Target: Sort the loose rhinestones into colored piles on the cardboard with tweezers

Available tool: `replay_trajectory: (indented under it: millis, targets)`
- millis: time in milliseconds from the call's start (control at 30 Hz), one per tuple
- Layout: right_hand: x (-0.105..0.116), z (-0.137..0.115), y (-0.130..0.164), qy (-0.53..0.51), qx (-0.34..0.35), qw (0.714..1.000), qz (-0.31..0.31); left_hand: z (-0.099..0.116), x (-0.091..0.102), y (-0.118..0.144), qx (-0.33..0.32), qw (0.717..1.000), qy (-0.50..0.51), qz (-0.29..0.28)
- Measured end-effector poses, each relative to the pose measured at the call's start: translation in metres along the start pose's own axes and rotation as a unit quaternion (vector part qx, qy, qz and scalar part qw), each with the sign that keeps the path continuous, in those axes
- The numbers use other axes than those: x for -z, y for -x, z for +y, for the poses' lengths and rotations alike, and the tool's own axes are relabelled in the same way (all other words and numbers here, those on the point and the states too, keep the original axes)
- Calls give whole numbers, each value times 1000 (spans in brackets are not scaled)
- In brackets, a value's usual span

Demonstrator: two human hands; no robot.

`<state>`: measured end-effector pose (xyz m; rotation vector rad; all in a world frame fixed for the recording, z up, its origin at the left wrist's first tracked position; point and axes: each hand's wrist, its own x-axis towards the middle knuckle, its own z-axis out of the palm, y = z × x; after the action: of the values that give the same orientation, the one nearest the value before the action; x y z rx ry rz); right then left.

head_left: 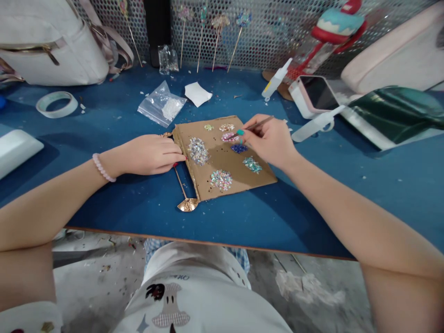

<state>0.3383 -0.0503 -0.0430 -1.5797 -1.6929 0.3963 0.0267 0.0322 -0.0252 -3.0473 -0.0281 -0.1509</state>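
My right hand (268,141) is closed on slim tweezers (259,124), their tip down at a pile of pink sequins (229,137). That pile lies on a piece of cardboard (222,159). Around it are blue sequins (239,148), teal sequins (252,164), iridescent sequins (221,180), silvery sequins (198,151) and two smaller piles. My left hand (152,155) lies at the cardboard's left edge, fingers together, over a thin gold stick with a fan-shaped end (188,205). A gold ornament (167,135) shows beyond the hand; the stick's middle is hidden under it.
Behind the cardboard lie a plastic bag of white bits (166,106) and a white scrap (197,94). Glue bottles (315,126) and a phone (317,94) are at right. A tape roll (57,104) and backpack (52,44) sit left. Decorated sticks (215,46) stand at the back.
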Motion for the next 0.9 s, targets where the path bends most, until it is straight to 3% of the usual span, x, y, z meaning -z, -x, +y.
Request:
replay_trajectory:
  millis: [200, 500, 633, 800, 900]
  targets:
    - [3, 21, -11, 37, 11, 999, 30, -1, -1, -1, 0, 1000, 1, -2]
    - [6, 9, -2, 22, -5, 1000, 10, -1, -1, 0, 9, 1000, 23, 9]
    - [6, -3, 6, -20, 11, 998, -54, -1, 0, -1, 4, 1000, 18, 10]
    - [4, -16, 16, -88, 103, 978, -158, -2, 0, -1, -3, 1000, 12, 8]
    - [1, -23, 22, -98, 139, 967, -191, -1, 1, -2, -4, 1000, 10, 5]
